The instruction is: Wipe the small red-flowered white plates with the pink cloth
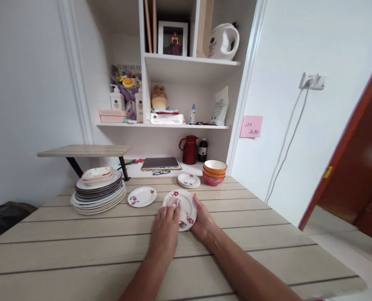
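In the head view my right hand (202, 218) grips the right rim of a white plate (189, 203) with red flowers, which is tilted toward me above the table. My left hand (167, 225) presses a crumpled pale pink cloth (176, 203) against the plate's face, its fingers closed over the cloth. Left of it a similar flowered plate (142, 197) lies flat on the table. Behind my hands sits a short stack of small flowered plates (189, 180). The underside of the held plate is hidden.
A tall stack of plates (98, 193) stands at the left, by a raised wooden stand (84, 151). Stacked bowls (215, 169) are at the back right. Behind the slatted table (110, 251) are a laptop (160, 163), glasses (161, 172), a red jug (190, 150) and a dark bottle (202, 150).
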Available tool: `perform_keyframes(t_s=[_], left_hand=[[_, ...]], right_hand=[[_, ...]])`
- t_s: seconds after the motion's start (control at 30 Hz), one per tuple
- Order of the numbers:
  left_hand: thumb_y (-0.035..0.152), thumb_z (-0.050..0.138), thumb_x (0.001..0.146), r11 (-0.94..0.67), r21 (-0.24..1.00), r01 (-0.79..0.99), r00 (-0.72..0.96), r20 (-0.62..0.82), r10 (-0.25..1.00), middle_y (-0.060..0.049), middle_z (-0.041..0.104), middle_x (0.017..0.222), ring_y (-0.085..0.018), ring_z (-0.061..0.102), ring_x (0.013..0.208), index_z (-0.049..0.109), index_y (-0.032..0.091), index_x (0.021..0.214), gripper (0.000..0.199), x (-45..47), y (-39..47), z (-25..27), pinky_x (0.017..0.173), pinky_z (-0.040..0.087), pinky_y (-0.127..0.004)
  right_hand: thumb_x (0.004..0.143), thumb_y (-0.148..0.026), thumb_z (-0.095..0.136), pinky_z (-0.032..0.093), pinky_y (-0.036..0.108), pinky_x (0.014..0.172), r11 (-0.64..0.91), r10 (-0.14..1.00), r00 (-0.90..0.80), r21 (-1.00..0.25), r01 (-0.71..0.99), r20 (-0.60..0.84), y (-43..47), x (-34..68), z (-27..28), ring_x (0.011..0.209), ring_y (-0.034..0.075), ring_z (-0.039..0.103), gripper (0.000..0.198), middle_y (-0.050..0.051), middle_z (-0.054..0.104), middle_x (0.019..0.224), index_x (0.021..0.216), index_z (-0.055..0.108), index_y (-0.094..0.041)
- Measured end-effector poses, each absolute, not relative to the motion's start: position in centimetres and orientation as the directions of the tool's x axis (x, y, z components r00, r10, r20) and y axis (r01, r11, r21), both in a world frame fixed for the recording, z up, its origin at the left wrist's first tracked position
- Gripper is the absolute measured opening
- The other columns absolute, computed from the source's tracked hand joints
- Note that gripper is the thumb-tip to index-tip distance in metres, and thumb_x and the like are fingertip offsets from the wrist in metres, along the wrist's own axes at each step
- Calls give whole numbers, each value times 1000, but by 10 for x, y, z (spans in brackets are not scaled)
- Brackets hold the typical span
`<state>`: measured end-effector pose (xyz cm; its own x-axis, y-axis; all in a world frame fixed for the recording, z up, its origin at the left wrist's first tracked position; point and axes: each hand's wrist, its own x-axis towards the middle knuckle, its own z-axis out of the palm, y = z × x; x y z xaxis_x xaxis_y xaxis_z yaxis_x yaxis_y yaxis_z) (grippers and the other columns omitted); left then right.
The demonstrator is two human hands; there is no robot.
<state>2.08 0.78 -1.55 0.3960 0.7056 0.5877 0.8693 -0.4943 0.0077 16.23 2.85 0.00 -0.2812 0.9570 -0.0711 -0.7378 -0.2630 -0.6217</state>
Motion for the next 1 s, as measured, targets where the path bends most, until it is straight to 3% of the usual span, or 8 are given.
perform_keyframes(t_s=[0.23,0.5,0.63,0.83,0.9,1.0], left_hand=[[4,46,84,-574,7,819,430,654,622,-8,58,133,-26,52,122,51,23,137,57,25,11,-18,103,44,-44],[9,46,89,-344,41,938,249,610,752,-11,64,116,-26,56,110,61,18,122,38,20,2,-5,93,46,-42],[7,47,86,-459,24,888,376,534,757,-10,65,113,-25,58,104,62,16,120,39,24,-2,-9,92,48,-41],[3,47,81,-648,35,761,528,546,650,-9,58,135,-26,50,125,50,19,138,58,37,1,-21,107,41,-44],[4,47,83,-616,40,787,487,573,659,-9,55,140,-25,47,129,47,20,140,59,35,4,-21,109,38,-46],[6,43,88,-445,77,892,312,608,730,-10,53,143,-25,45,132,45,20,142,56,28,6,-17,108,38,-48]], right_hand=[[93,-54,50,53,35,83,-276,957,-248,-728,-628,-149,19,156,4,84,22,72,48,10,76,94,106,67,-11],[96,-47,46,52,41,92,-222,974,-188,-695,-684,-126,26,154,-1,91,25,72,44,11,76,99,114,65,-11],[96,-48,44,52,39,93,-203,979,-140,-656,-727,-148,27,158,0,95,24,72,45,12,76,101,112,65,-12],[93,-56,47,56,40,82,-328,945,-212,-702,-632,-250,23,160,-1,86,26,73,51,13,76,89,102,67,-10],[93,-52,50,56,38,83,-294,956,-207,-708,-642,-209,23,158,-2,85,24,73,45,12,77,89,103,67,-11],[96,-46,48,54,36,88,-221,973,-199,-694,-685,-114,24,154,-3,88,22,73,42,11,77,95,110,67,-11]])
